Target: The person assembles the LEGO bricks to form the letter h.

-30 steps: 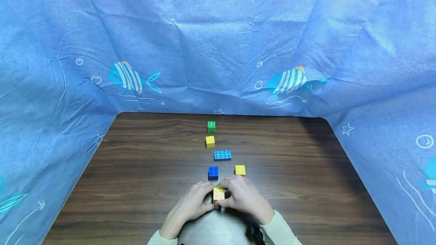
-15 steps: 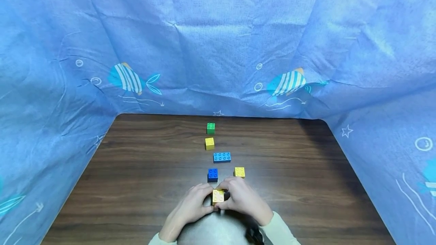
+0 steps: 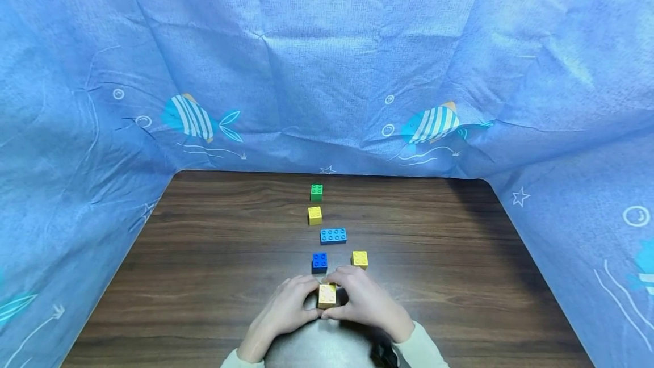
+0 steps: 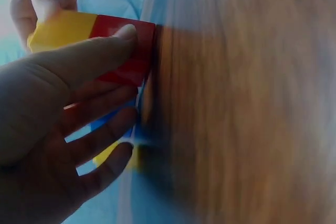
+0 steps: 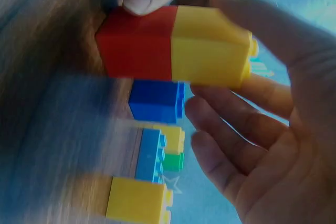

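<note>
Both hands meet around a two-brick stack near the front of the table. A yellow toy brick [image 3: 327, 296] sits on top of a red toy brick [image 5: 137, 51], which rests at the tabletop. My left hand [image 3: 286, 307] grips the red brick from the left, its thumb flat along the side in the left wrist view. From the right, my right hand [image 3: 367, 301] pinches the upper yellow brick between thumb and index finger, its other fingers spread loosely. Just beyond the hands stands a dark blue brick [image 3: 319, 263]. The head view hides the red brick below the yellow one.
Beyond the right hand stands another yellow brick [image 3: 360, 259]. Farther back are a long light-blue brick [image 3: 333, 236], a third yellow brick [image 3: 314, 216] and a green brick [image 3: 317, 192]. A blue fish-print cloth [image 3: 327, 72] surrounds the wooden table [image 3: 204, 243].
My right hand has shifted slightly at the stack, its thumb a little nearer the body. The left hand and the loose bricks hold their places.
</note>
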Action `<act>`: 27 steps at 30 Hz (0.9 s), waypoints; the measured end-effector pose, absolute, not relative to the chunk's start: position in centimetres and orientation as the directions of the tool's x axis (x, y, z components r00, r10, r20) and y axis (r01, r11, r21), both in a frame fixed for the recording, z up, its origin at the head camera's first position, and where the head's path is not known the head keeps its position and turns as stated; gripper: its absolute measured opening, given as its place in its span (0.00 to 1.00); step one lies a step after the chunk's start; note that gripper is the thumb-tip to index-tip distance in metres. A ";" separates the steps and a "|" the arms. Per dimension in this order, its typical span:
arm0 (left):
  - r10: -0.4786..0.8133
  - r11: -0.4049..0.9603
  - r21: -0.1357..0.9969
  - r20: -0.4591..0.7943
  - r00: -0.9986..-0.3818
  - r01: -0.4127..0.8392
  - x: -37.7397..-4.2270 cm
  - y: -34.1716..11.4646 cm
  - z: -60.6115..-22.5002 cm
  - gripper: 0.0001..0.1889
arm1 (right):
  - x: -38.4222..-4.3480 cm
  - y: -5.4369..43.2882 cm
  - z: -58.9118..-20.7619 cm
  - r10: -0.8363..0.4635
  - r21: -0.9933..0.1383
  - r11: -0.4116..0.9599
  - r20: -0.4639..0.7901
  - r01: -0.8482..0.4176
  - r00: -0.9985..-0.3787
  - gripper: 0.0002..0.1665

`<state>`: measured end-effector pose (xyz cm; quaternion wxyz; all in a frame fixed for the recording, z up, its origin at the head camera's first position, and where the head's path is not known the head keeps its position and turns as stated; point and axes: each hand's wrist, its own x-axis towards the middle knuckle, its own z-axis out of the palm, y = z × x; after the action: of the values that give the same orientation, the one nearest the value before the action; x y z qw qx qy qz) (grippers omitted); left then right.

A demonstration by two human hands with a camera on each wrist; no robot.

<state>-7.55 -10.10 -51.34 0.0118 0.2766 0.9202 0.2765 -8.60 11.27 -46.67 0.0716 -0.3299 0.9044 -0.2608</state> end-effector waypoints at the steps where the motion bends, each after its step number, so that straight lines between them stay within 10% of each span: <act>1: 0.512 0.688 0.523 0.143 -0.847 0.504 -7.6 -10.4 -51.2 0.14 | -8.6 11.6 -46.6 -0.629 -0.531 0.648 0.032 -0.546 -0.777 0.36; 7: 0.403 0.735 0.520 0.182 -0.897 0.435 -8.9 -13.9 -50.2 0.14 | -9.0 13.9 -45.6 -0.552 -0.566 0.684 0.011 -0.460 -0.834 0.53; 27: 0.200 0.819 0.544 0.021 -0.979 0.180 -13.9 -23.5 -50.6 0.25 | -8.9 16.3 -47.1 -0.467 -0.454 0.769 0.081 -0.450 -0.880 0.37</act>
<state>-13.90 -23.47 -50.61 0.0184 0.0996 0.9536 0.2834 -8.93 16.27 -47.06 0.0181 -0.2438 0.9403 -0.2369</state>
